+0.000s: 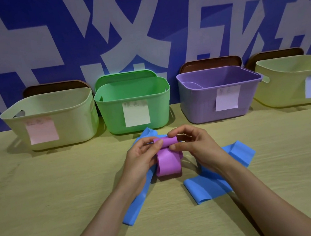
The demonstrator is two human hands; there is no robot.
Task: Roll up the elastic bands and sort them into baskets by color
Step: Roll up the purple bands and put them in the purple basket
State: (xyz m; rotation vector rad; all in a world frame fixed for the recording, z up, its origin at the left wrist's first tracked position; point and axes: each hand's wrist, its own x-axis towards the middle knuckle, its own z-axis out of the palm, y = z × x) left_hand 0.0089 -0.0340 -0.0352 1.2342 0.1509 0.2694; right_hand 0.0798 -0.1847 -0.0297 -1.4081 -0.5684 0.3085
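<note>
Purple band (167,161) is pinched at its rolled far end by your left hand (142,159) and right hand (194,145), tail running toward you over the table (61,191), purple basket (199,107) ahead, probably nearer your right.

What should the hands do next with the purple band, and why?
Probably roll it further down. The left hand and right hand pinch a small roll atop the purple band, but the flat part below is unrolled, so it isn't ready for the purple basket.
</note>
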